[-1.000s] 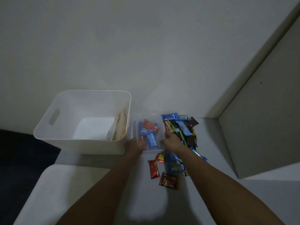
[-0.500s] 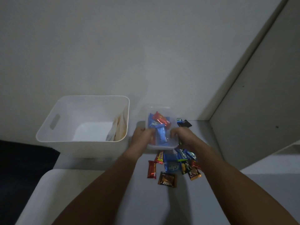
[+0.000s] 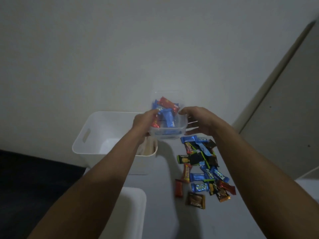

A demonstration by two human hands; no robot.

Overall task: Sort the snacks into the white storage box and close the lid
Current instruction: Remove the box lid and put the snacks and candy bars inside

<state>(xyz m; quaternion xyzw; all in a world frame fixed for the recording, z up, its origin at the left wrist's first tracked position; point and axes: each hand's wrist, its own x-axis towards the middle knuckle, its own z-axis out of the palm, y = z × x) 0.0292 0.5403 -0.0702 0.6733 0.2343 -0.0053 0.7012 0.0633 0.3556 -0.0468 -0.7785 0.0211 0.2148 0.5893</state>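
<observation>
Head view: your left hand (image 3: 144, 122) grips the tub (image 3: 168, 130), right hand (image 3: 198, 122) open beside; tip it slowly over the box (image 3: 82, 149).

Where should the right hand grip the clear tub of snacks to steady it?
Grip the clear tub at its right rim, coming from the right. The left hand holds the left side, and the right hand sits open beside that free wall.
</observation>
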